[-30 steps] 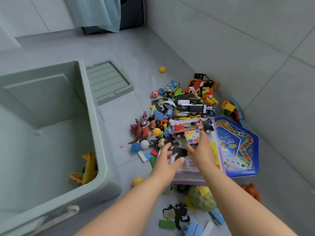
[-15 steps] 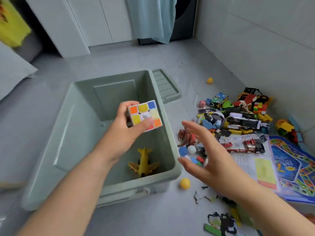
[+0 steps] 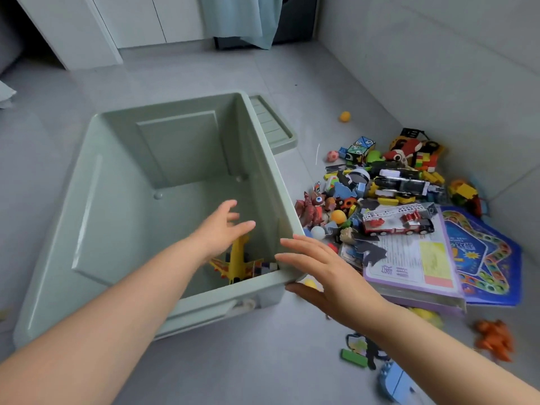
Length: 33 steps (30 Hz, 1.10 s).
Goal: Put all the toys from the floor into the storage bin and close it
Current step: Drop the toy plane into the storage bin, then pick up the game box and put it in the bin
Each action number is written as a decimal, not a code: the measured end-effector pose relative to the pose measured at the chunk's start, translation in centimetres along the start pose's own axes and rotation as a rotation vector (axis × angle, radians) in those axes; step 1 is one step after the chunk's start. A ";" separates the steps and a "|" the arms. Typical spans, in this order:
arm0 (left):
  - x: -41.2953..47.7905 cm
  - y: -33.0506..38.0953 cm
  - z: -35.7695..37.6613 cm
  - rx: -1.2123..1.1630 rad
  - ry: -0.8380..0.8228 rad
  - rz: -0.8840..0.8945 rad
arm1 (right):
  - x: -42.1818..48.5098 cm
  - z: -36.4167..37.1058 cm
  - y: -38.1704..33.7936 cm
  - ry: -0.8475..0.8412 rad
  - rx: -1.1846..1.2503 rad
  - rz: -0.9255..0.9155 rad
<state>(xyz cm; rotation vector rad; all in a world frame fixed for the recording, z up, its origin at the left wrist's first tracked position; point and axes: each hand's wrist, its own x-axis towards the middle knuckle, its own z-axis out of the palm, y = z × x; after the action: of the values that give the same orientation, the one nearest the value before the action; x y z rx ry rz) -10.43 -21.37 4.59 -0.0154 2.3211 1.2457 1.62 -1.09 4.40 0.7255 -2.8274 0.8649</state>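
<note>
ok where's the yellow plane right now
Head view: the yellow plane lies inside the storage bin, at its near right corner, under the left hand.

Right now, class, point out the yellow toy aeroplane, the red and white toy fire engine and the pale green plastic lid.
yellow toy aeroplane point(image 3: 236, 261): head view, its fuselage.
red and white toy fire engine point(image 3: 391, 228): head view, its red side.
pale green plastic lid point(image 3: 273, 127): head view, its ribbed top.
</note>
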 end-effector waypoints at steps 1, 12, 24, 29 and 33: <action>-1.2 1.8 0.4 -0.119 0.131 0.165 | -0.5 -0.3 0.3 0.010 0.006 0.024; -2.1 11.0 22.2 -0.337 -0.400 0.254 | -13.9 -4.8 14.6 0.290 0.024 1.082; 5.3 3.8 31.1 -0.066 -0.155 -0.148 | -16.7 -3.2 20.8 0.373 0.656 1.415; 4.7 3.5 30.0 -0.093 -0.180 -0.150 | -18.4 -4.7 18.9 0.535 1.036 1.434; 3.3 3.3 28.9 -0.193 -0.223 -0.248 | -20.1 -5.5 15.8 0.618 1.118 1.475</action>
<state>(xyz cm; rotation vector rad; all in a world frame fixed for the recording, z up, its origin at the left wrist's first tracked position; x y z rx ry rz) -1.88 3.97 -7.38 -0.2127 1.9379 1.2689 11.72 21.75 -3.46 -1.5871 -1.6606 2.2018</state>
